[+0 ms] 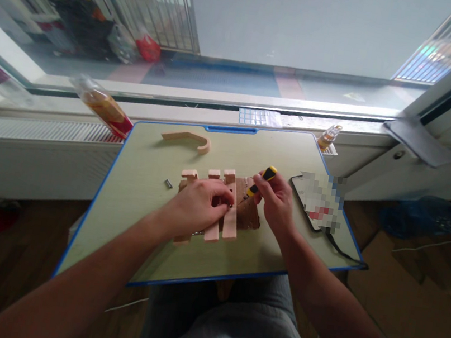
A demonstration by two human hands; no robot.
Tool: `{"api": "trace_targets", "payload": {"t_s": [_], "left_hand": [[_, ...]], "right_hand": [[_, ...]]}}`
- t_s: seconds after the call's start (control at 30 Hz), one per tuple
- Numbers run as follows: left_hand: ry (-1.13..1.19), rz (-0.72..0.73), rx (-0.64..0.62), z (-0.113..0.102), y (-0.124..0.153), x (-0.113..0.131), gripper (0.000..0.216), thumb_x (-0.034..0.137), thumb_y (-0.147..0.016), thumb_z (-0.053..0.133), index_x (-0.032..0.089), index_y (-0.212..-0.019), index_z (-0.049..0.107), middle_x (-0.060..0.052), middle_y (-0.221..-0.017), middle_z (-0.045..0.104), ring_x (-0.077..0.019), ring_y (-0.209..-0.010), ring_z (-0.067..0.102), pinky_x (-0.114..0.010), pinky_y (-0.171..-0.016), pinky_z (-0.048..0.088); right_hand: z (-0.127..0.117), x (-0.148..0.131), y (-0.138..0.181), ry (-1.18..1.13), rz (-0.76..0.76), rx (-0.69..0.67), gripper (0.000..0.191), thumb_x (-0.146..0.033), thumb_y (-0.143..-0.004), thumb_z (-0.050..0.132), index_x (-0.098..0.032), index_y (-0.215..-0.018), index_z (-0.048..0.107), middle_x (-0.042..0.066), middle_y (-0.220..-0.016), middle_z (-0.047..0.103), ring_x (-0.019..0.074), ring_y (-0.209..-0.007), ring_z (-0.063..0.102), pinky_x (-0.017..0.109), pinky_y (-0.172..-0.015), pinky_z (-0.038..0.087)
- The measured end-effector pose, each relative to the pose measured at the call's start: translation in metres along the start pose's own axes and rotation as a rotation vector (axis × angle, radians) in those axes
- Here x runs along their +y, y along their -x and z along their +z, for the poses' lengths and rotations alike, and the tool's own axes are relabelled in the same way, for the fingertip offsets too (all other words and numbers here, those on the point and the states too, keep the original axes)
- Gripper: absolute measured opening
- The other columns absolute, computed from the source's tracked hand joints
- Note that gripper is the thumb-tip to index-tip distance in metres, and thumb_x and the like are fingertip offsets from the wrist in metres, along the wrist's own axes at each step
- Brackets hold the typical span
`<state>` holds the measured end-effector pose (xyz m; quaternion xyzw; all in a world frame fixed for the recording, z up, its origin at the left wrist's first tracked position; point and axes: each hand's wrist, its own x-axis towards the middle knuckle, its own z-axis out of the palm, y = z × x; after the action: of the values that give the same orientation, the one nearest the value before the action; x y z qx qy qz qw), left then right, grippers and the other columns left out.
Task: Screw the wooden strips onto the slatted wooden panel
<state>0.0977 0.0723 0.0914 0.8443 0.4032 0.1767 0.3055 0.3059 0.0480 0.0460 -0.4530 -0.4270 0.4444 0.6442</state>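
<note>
My right hand (pixel 277 202) is wrapped round a yellow and black screwdriver (pixel 269 173), whose tip points down to the left over a brown, rough-surfaced piece (pixel 250 218). My left hand (pixel 203 202) lies over the pale wooden pieces, thumb and fingertips pinched together by a wooden strip (pixel 230 227); what they hold is too small to make out. This strip lies across the brown piece, beside another wooden strip (pixel 211 233) partly under my left hand. A further wooden piece (pixel 189 174) shows at the left of the group.
A hooked wooden piece (pixel 188 137) lies near the back of the blue-edged table (pixel 131 177). A small metal bolt (pixel 168 183) sits to the left. A phone-like flat object (pixel 309 204) with a strap lies right. Bottles (pixel 105 108) (pixel 329 137) stand beyond the table.
</note>
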Motion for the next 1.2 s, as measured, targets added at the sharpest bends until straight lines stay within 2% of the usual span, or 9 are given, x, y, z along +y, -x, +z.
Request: {"api": "trace_targets", "payload": {"t_s": [0.2,0.43,0.67,0.8,1.0,1.2], "left_hand": [[0.003,0.001,-0.004,0.002,-0.002,0.002,0.023,0.017,-0.089,0.07,0.025,-0.101,0.088,-0.004,-0.101,0.086,-0.023,-0.093,0.078,-0.035,-0.087,0.059],[0.007,0.016,0.021,0.003,-0.001,-0.002,0.022,0.018,-0.092,0.07,0.027,-0.098,0.089,-0.004,-0.1,0.082,-0.0226,-0.095,0.075,-0.035,-0.09,0.057],[0.063,0.024,-0.011,0.002,0.0,-0.004,0.019,0.023,-0.09,0.075,0.025,-0.103,0.088,-0.003,-0.092,0.078,-0.0193,-0.082,0.071,-0.032,-0.076,0.054],[0.087,0.037,-0.016,0.002,-0.002,-0.005,0.015,0.028,-0.093,0.076,0.025,-0.1,0.088,-0.003,-0.091,0.077,-0.0191,-0.083,0.071,-0.032,-0.076,0.053],[0.111,0.007,0.018,0.003,0.0,-0.008,0.013,0.024,-0.092,0.074,0.022,-0.099,0.085,-0.004,-0.095,0.08,-0.0192,-0.085,0.072,-0.032,-0.079,0.054],[0.072,0.01,0.053,0.006,0.001,-0.011,0.01,0.022,-0.092,0.073,0.02,-0.093,0.082,-0.002,-0.085,0.075,-0.0171,-0.077,0.067,-0.03,-0.073,0.049]], "right_hand": [[0.0,-0.001,-0.001,0.009,0.0,0.01,0.041,-0.06,-0.086,0.086,-0.024,-0.087,0.067,-0.006,-0.067,0.06,0.01,-0.052,0.048,0.026,-0.048,0.038],[0.003,-0.004,0.003,0.016,-0.008,-0.006,0.039,-0.058,-0.087,0.086,-0.024,-0.086,0.068,-0.005,-0.067,0.06,0.0102,-0.053,0.048,0.026,-0.05,0.039],[0.007,-0.008,0.007,0.018,-0.038,-0.026,0.035,-0.053,-0.089,0.086,-0.024,-0.085,0.068,-0.005,-0.067,0.059,0.0108,-0.056,0.049,0.027,-0.055,0.043],[0.006,-0.006,0.006,0.02,-0.031,-0.022,0.036,-0.056,-0.088,0.087,-0.024,-0.086,0.068,-0.005,-0.068,0.059,0.0111,-0.055,0.049,0.027,-0.054,0.043],[0.004,-0.003,0.005,0.029,-0.03,-0.028,0.037,-0.055,-0.089,0.086,-0.023,-0.087,0.068,-0.006,-0.068,0.059,0.0104,-0.056,0.049,0.026,-0.054,0.042],[0.004,-0.002,0.004,0.017,-0.057,-0.037,0.034,-0.05,-0.091,0.085,-0.022,-0.087,0.068,-0.006,-0.068,0.06,0.0096,-0.055,0.051,0.026,-0.053,0.04]]}}
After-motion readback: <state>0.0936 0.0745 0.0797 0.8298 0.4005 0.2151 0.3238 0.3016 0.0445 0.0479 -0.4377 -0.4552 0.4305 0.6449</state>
